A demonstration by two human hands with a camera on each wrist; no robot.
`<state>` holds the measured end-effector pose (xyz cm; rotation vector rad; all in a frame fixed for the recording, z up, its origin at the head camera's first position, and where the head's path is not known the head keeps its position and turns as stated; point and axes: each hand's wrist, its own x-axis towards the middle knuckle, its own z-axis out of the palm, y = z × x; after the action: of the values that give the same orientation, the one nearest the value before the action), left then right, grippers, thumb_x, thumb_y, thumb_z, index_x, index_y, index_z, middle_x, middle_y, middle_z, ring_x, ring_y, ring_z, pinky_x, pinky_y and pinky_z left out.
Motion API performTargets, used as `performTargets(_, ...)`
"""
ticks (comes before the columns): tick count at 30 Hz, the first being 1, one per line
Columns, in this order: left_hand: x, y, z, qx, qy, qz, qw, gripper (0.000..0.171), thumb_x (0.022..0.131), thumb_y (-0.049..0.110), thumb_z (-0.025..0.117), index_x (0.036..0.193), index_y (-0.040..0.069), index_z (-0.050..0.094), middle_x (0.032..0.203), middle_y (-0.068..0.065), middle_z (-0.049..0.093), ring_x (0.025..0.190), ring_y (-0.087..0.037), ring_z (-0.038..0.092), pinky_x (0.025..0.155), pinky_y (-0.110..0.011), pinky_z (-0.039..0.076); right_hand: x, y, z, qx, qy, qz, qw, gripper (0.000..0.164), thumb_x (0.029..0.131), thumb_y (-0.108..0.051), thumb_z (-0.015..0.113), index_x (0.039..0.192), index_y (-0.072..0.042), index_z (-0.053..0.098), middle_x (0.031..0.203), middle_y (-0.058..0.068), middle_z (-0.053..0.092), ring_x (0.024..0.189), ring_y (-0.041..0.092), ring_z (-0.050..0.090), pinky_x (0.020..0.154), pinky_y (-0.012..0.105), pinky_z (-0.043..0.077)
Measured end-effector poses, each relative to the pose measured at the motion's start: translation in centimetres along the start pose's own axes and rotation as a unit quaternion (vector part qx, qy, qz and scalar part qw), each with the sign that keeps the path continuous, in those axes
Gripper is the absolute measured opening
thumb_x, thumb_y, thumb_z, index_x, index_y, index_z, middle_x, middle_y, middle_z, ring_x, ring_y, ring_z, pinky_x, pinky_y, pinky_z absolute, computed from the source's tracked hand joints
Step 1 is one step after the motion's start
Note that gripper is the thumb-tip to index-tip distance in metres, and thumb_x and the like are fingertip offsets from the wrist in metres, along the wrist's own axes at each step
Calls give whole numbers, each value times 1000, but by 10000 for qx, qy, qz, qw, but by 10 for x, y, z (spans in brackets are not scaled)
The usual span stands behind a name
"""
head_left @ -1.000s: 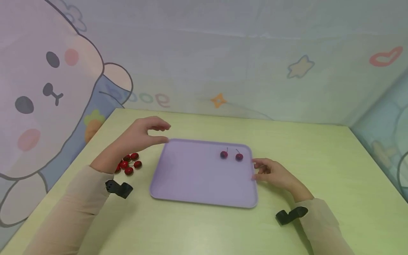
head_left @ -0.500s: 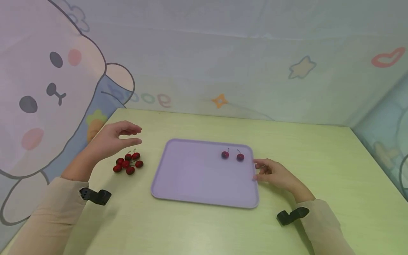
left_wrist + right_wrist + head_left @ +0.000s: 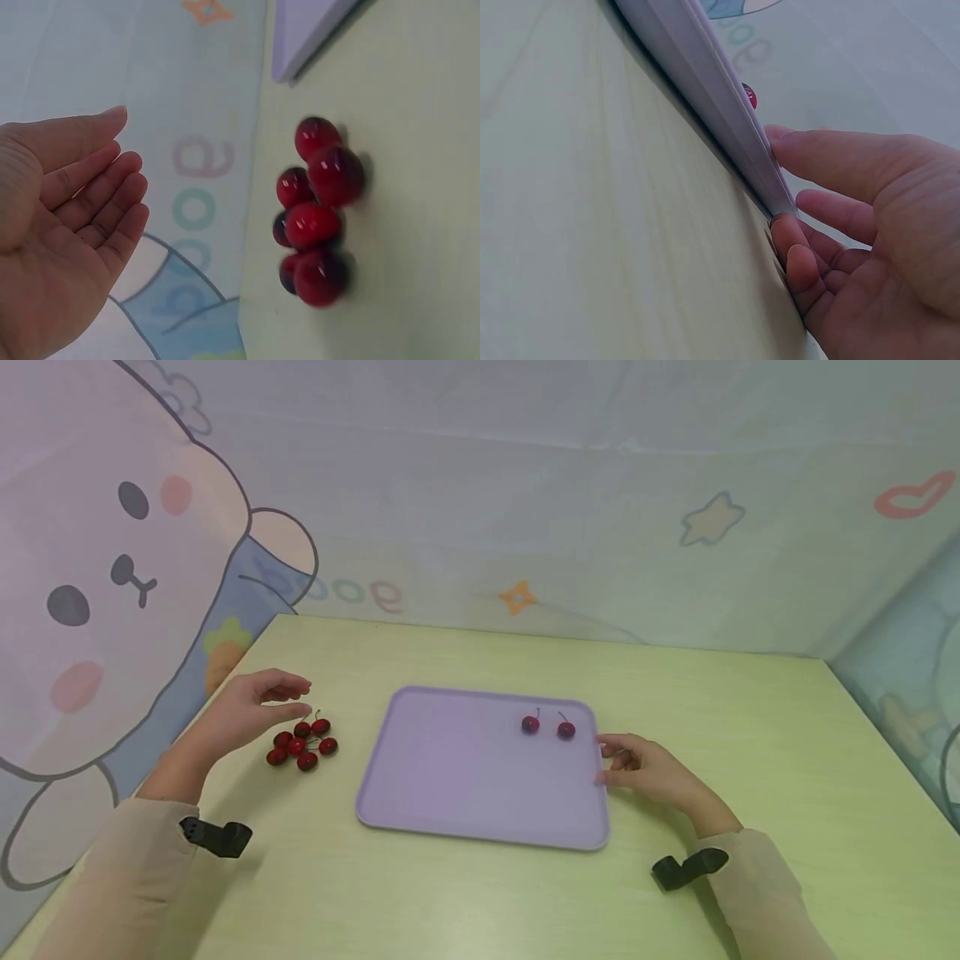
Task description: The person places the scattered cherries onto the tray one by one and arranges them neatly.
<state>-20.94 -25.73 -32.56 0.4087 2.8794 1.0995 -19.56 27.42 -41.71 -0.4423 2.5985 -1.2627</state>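
Near the table's left side lies a cluster of dark red cherries [image 3: 297,746], several of them with stems; the left wrist view shows these cherries [image 3: 313,225] bunched close together. Just above and to the left of them hovers my left hand [image 3: 243,710], thumb and fingers apart, holding nothing. A purple tray [image 3: 465,785] lies flat in the middle. Two cherries sit apart inside it, a left one [image 3: 530,724] and a right one [image 3: 566,729], by the far right corner. My right hand [image 3: 651,774] holds the tray's right rim [image 3: 735,112] with thumb and curled fingers.
The pale yellow-green table [image 3: 480,902] extends around the tray on every side. Behind it hangs a printed cloth backdrop [image 3: 480,510] with a bear, stars and letters. Black wrist cameras, one on the left sleeve [image 3: 216,837] and one on the right sleeve [image 3: 690,868], stick out inward.
My left hand has drawn back leftward from the tray's far left corner, then lowered toward the cherry cluster. The right hand stays at the tray's rim, and the two cherries keep their places.
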Motion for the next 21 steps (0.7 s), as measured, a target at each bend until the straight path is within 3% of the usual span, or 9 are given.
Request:
performTargets(4,-6,-16,-2,-21,20,-261,9997,42,93,27,65,124,-1,59,125,-20,59,110,-25,56,83,-18,44,0,1,0,-15,2,-14,10000,62,86,-20,74,136,5,48,115,15,58,91,20,53,75,22,45)
performTargets(8,-9,-33,-2,-79,-5,-545,9985,46,93,28,64,127,-3,57,123,-23,60,97,-2,55,79,-17,45,0,2,0,-2,8,-33,10000,62,86,-21,74,136,5,48,115,15,58,91,20,53,75,22,45)
performTargets(11,-10,-44,-1,-110,-65,-684,9976,48,93,28,65,127,-5,57,121,-24,61,90,6,53,78,-18,46,0,3,0,20,2,-40,10000,62,86,-21,74,136,5,48,115,15,58,91,20,53,75,22,45)
performTargets(21,-6,-69,8,-115,-345,-918,9951,47,92,24,65,125,-9,56,120,-25,60,98,-14,57,82,-28,46,2,3,1,7,18,-92,10000,62,85,-20,74,135,6,49,115,15,58,91,20,53,76,22,46)
